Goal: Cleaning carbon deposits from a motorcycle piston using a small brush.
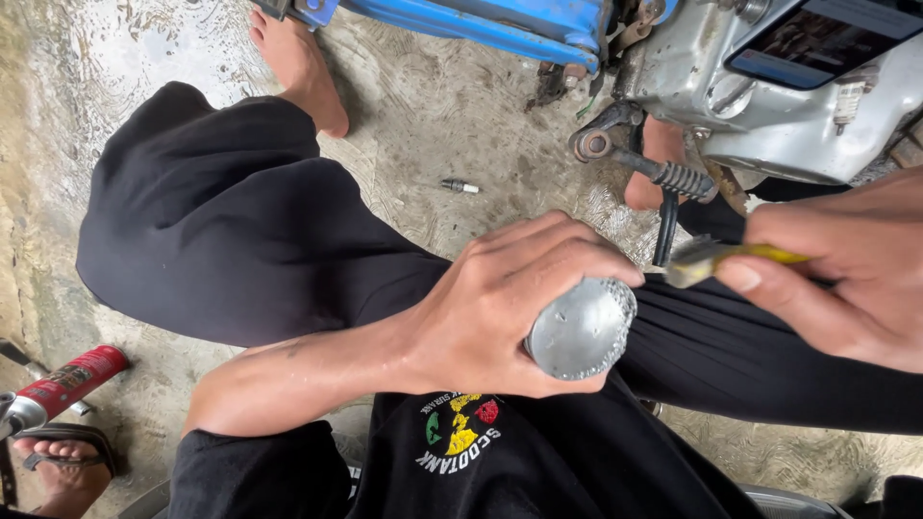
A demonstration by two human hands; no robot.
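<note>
Rough concrete floor (452, 106) with a small spark plug (460, 185), red spray can (67, 383).

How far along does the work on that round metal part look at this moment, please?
Done: the round silver part is off the engine, gripped in the left hand. In hand: the right hand holds a yellow-handled tool at its rim. Left: it is not refitted.

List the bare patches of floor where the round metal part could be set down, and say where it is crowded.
Bare concrete floor lies between the bare foot, the small spark plug and the kick lever. Another strip runs left of the black-trousered knee, above the red spray can. It is crowded under the engine, around both hands.
</note>
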